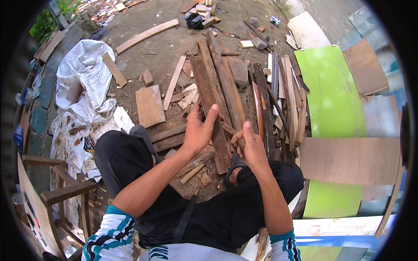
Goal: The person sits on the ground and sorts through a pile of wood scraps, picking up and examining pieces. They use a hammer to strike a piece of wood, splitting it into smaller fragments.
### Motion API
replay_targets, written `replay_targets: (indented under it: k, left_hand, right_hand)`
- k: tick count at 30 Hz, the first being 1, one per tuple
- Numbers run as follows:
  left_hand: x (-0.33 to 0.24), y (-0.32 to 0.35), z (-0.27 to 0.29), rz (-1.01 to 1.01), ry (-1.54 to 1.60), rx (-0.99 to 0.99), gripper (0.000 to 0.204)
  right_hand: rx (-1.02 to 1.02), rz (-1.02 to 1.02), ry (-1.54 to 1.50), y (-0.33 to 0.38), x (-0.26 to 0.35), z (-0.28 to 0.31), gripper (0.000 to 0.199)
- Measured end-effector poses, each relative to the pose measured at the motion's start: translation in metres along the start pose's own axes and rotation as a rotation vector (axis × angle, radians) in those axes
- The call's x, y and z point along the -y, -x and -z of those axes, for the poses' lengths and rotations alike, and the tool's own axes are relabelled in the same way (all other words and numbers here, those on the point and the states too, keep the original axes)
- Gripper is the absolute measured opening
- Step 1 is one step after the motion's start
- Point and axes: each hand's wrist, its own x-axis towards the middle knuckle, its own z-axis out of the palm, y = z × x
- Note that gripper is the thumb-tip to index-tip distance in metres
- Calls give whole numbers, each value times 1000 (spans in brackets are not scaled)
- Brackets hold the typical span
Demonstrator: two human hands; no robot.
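Observation:
A long dark-brown wooden plank [212, 117] slants between my knees, its far end resting among other boards. My left hand [201, 132] is closed at the plank's left edge, thumb up along its face; some of its fingers are hidden. To the right of the plank, my right hand [251, 148] has its fingers curled round a short wooden stick [228, 128], thumb raised. The stick's far end points toward the plank, and most of it is hidden by the fingers. Two more long boards [230, 87] lie just right of the plank. A narrow dark strip [185, 219] rests on my lap.
Timber strips [289, 100] are piled at right, beside a bright green panel [331, 91] and a brown board [350, 161]. A white sack [82, 74] lies at left, above a wooden frame [69, 192]. A square board [150, 105] and wood scraps litter the ground.

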Motion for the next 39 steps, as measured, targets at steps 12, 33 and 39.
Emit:
replay_targets:
  k: [12, 33, 39]
  left_hand:
    - [7, 7, 4, 128, -107, 6, 57]
    - [-2, -13, 14, 280, 171, -81, 66]
    - [20, -66, 74, 251, 563, -309, 52]
  right_hand:
    - [18, 150, 351, 21, 10, -23, 51]
    - [305, 183, 438, 23, 0, -27, 50]
    - [253, 210, 306, 28, 1, -25, 50]
